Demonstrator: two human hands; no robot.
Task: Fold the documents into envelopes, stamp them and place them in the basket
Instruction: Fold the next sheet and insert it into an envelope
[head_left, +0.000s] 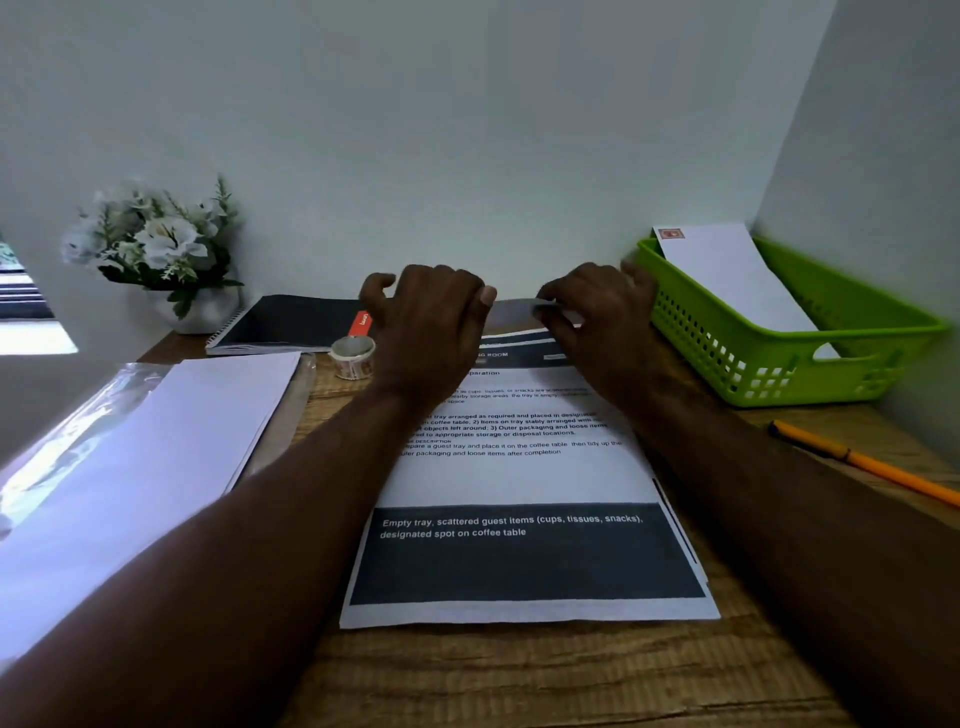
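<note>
A printed document with dark bands lies on the wooden desk in front of me, on top of more sheets. My left hand and my right hand both pinch its far edge, which curls up off the desk between them. A stack of white envelopes lies at the left on clear plastic wrap. A roll of stamps stands just left of my left hand. The green basket at the right holds one stamped white envelope leaning on its back rim.
A spiral notebook with a dark cover lies at the back, beside a white pot of flowers. An orange pencil lies near the right edge. Walls close off the back and right side of the desk.
</note>
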